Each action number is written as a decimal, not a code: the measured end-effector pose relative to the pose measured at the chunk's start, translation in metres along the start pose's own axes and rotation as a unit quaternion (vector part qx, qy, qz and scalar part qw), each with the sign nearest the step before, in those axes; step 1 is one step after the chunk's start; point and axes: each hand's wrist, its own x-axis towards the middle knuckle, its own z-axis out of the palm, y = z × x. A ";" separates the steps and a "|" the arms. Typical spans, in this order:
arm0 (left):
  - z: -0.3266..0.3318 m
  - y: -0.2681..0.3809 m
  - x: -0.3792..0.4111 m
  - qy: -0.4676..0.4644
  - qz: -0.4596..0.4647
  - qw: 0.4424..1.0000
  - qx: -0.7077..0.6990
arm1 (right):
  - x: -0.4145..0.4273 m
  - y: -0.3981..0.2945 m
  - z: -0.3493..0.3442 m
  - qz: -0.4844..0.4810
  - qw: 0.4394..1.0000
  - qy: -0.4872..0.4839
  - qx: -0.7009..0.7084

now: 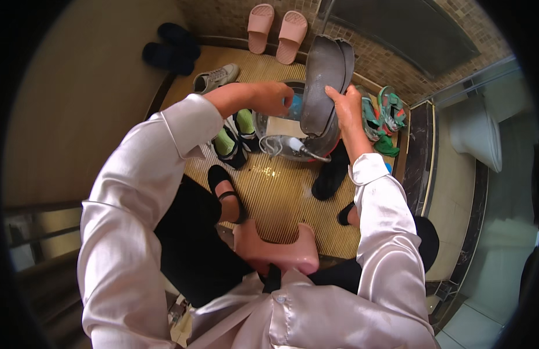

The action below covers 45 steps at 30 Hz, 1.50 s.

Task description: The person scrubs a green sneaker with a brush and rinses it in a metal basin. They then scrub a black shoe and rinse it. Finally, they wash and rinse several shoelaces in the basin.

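Observation:
My right hand point(350, 107) grips a pair of dark grey slippers or shoes point(324, 83), held together with the soles outward, thumb on the near one. My left hand point(274, 98) is curled over the left side of a round basin point(260, 124); a bit of blue point(295, 106) shows beside its fingers, and whether it holds this I cannot tell. A white shower head point(296, 144) with a metal hose lies at the basin's near edge. The basin's right part is hidden behind the grey pair.
Dark sneakers with green insoles point(226, 144) and a beige sneaker point(216, 78) stand left; green sandals point(390, 109) and a black shoe point(330, 176) lie right. Pink slippers point(291, 37) lean on the wall. A pink stool point(276, 251) stands between my legs.

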 end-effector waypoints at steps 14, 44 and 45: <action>0.131 -0.091 0.090 -0.125 -0.052 0.991 -0.017 | 0.007 0.130 0.023 -0.010 0.812 -0.260 -0.523; 0.146 -0.094 0.090 0.233 -0.029 0.967 0.097 | 0.046 0.115 -0.023 -0.128 0.789 -0.384 -0.462; 0.146 -0.092 0.092 0.244 -0.045 0.964 0.099 | 0.044 0.125 -0.019 -0.124 0.812 -0.385 -0.421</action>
